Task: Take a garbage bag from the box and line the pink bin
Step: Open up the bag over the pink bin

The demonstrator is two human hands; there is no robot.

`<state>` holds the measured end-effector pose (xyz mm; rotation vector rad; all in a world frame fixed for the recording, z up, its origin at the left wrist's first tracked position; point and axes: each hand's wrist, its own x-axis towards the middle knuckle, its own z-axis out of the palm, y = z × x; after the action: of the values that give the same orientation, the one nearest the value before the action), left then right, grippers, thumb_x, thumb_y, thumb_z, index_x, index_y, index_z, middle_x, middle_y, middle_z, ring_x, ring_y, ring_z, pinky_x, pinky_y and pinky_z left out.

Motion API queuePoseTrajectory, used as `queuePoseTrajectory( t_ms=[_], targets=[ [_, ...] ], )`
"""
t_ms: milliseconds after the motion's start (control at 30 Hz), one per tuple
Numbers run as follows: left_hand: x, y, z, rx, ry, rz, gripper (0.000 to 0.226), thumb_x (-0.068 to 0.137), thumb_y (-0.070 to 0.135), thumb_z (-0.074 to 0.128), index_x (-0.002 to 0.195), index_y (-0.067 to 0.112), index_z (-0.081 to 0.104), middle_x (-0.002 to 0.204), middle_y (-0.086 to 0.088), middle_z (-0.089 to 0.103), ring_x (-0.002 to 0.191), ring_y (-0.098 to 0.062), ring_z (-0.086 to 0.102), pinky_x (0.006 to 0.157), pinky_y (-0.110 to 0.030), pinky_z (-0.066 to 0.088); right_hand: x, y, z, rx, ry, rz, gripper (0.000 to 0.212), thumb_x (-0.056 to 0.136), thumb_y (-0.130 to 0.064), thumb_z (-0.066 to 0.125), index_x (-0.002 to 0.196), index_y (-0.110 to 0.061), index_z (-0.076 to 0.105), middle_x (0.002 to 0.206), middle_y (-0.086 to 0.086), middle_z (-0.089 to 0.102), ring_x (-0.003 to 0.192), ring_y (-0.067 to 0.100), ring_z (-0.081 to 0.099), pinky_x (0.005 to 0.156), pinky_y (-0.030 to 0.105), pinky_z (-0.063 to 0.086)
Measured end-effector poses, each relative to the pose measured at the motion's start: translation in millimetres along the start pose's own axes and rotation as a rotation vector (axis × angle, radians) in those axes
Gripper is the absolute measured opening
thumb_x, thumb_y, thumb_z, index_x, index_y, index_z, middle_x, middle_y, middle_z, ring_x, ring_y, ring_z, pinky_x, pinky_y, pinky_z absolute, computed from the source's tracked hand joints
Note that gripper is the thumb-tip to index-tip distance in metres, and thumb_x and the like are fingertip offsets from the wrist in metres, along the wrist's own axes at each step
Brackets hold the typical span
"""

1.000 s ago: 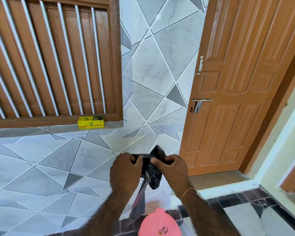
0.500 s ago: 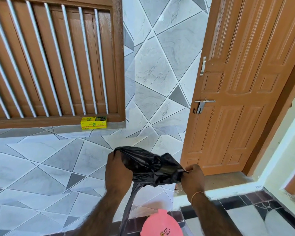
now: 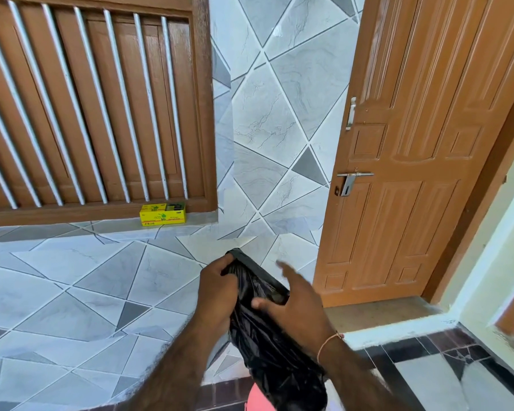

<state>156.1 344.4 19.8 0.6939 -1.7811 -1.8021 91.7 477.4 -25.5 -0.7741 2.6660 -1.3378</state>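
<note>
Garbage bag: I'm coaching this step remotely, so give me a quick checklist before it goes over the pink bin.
1. Garbage bag out of the yellow box: ok.
2. Left hand grips the bag's top edge: ok.
3. Right hand has a grip: not ok; fingers are spread, only touching the plastic.
4. Bag mouth opened: cannot tell; the plastic looks bunched.
5. Pink bin below the bag: ok, though only a sliver shows.
6. Bin rim unobstructed: cannot tell.
</note>
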Motion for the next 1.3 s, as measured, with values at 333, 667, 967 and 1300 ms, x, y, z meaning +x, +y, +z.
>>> queuePoseTrajectory(
  t_ms=[333, 667, 967, 1300],
  targets=[
    [30.0, -49.3, -67.4, 1.116, -0.443, 0.363, 0.042, 0.084, 0.006, 0.056, 0.109, 0.04, 0.048, 0.108, 0.002, 0.056, 0.094, -0.019, 0.06, 0.086, -0.039, 0.053, 19.8, 55.2, -27.5, 0.028, 0.256, 0.306, 0.047, 0.076, -0.047, 0.073, 0.058, -0.011, 0.051, 0.059, 0.005, 0.059, 0.06, 0.023, 0.054, 0.059, 0.033, 0.042],
    [18.6, -57.7, -44.9, 1.007, 0.104, 0.175, 0.02, 0.089, 0.009, 0.051, 0.095, 0.01, 0.07, 0.102, -0.011, 0.069, 0.097, -0.031, 0.067, 0.087, -0.037, 0.054, 10.7, 65.4, -29.8, -0.293, 0.348, 0.295, 0.01, 0.093, -0.011, 0.038, 0.102, -0.016, 0.038, 0.085, 0.02, 0.065, 0.074, 0.039, 0.06, 0.063, 0.039, 0.042],
    [32.3, -64.3, -38.2, 0.313, 0.163, 0.001, 0.055, 0.078, 0.001, 0.058, 0.129, 0.02, 0.048, 0.121, -0.012, 0.063, 0.106, -0.035, 0.062, 0.089, -0.05, 0.054, -3.3, 67.0, -28.5, -0.236, 0.29, 0.241, 0.029, 0.071, 0.01, 0.036, 0.083, -0.011, 0.053, 0.08, 0.012, 0.059, 0.073, 0.033, 0.053, 0.069, 0.041, 0.048],
    [30.5, -56.1, -37.2, -0.311, 0.143, -0.378, 0.026, 0.089, 0.0, 0.049, 0.11, 0.009, 0.062, 0.106, -0.019, 0.066, 0.088, -0.033, 0.064, 0.068, -0.039, 0.058, -3.1, 92.0, -29.1, -0.491, 0.182, 0.33, 0.042, 0.086, -0.008, 0.043, 0.129, -0.012, 0.041, 0.114, 0.018, 0.062, 0.097, 0.041, 0.063, 0.084, 0.046, 0.052]
  ],
)
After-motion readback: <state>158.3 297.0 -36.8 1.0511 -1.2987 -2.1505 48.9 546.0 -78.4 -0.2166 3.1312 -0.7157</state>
